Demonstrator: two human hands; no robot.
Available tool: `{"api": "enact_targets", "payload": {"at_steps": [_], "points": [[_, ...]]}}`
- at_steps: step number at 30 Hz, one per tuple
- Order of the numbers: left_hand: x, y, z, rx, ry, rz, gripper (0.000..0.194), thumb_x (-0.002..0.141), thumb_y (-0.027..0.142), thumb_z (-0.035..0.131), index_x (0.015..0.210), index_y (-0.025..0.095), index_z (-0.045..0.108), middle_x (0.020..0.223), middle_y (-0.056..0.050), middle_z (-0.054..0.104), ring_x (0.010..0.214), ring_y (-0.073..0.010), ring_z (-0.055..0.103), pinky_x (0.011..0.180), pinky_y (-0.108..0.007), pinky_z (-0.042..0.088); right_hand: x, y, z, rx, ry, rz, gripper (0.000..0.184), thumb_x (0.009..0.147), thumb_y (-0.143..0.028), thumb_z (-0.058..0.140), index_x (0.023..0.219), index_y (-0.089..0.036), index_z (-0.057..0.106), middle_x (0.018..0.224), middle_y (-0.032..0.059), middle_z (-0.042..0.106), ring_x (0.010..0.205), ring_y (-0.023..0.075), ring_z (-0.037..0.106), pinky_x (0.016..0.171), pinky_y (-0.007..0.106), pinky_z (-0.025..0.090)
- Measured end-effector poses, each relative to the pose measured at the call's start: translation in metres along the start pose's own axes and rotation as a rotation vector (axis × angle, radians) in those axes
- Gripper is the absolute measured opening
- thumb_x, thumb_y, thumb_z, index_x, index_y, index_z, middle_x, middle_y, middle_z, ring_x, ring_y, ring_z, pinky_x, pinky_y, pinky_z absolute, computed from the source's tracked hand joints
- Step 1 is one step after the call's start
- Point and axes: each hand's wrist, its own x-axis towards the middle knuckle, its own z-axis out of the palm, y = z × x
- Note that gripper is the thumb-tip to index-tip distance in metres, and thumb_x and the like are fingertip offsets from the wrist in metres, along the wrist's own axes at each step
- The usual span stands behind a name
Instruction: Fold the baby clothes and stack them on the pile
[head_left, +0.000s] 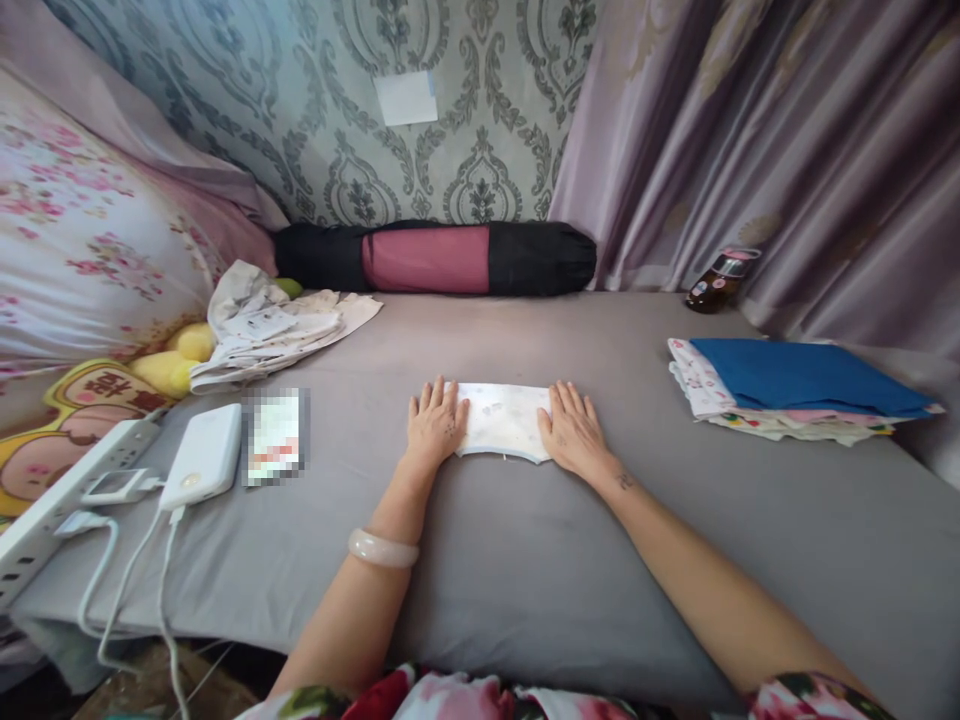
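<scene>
The left hand [436, 428] and right hand [576, 430] lay flat, fingers extended, on either end of the white cloth [501, 420] atop the grey sheet [517, 570], and I thought uneven pressure from one side could drag it askew or ruck it up.

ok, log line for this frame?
white cloth: flat on grey sheet | left hand: open, on its left end | right hand: open, on its right end | folded fabrics: right side
</scene>
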Motion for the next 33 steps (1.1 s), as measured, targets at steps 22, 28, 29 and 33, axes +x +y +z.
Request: {"api": "enact_targets", "payload": {"at_steps": [22,28,29,33], "points": [[-0.004,0.032,-0.002,0.055,-0.008,0.183,0.058,0.097,0.048,0.023,0.14,0.015,0.044,0.148,-0.017,0.041,0.14,-0.0324,0.03,0.114,-0.053,0.021,-0.001,-0.032,-0.001,0.024,0.006,-0.022,0.057,0.099,-0.043,0.025,0.144,-0.01,0.041,0.149,0.0192,0.038,0.139,0.0323,0.029,0.112,0.052,0.016],[-0.005,0.033,-0.002,0.051,0.006,0.183,0.057,0.097,0.048,0.024,0.14,0.016,0.044,0.147,-0.016,0.042,0.14,-0.0317,0.031,0.114,-0.053,0.021,-0.001,-0.032,-0.002,0.033,0.003,-0.019,0.057,0.099,-0.042,0.026,0.143,-0.011,0.041,0.149,0.0188,0.037,0.14,0.0315,0.028,0.113,0.051,0.015],[-0.006,0.033,-0.002,0.052,0.014,0.183,0.056,0.097,0.048,0.024,0.139,0.016,0.044,0.147,-0.016,0.043,0.139,-0.0316,0.032,0.114,-0.053,0.022,-0.001,-0.032,-0.003,0.035,-0.005,-0.02,0.057,0.099,-0.042,0.026,0.143,-0.01,0.041,0.149,0.0191,0.037,0.14,0.0317,0.028,0.113,0.052,0.015],[-0.007,0.035,-0.002,0.06,0.086,0.188,0.052,0.098,0.046,0.026,0.136,0.017,0.048,0.143,-0.015,0.047,0.139,-0.0307,0.033,0.115,-0.053,0.02,0.002,-0.037,-0.011,0.051,-0.041,-0.007,0.057,0.099,-0.041,0.025,0.143,-0.009,0.042,0.148,0.0202,0.038,0.139,0.0325,0.029,0.113,0.053,0.015]]}}
